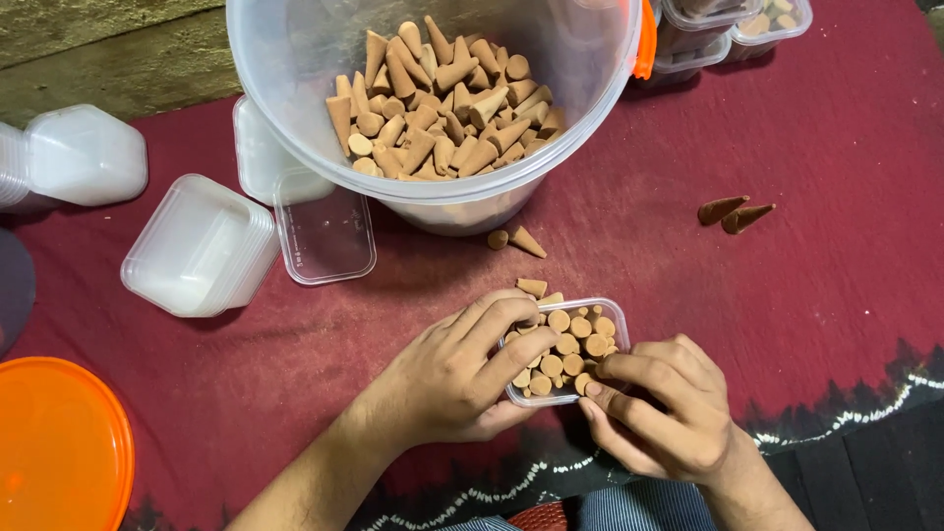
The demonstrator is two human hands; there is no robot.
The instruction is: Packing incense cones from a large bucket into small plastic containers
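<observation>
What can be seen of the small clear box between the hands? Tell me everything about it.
The small clear box is a shallow rectangular tub with rounded corners, seemingly thin transparent plastic, open with no lid. It sits upright on the dark red cloth, just below the big clear bucket. It is nearly full of tan cones standing packed, round bases up. The left hand grips its left side with fingers over the rim; the right hand touches its lower right corner.

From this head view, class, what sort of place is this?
Probably a small home packing spot on the floor: a clear bucket of incense cones, stacked empty plastic tubs, and a small tub being filled on red cloth.
</observation>
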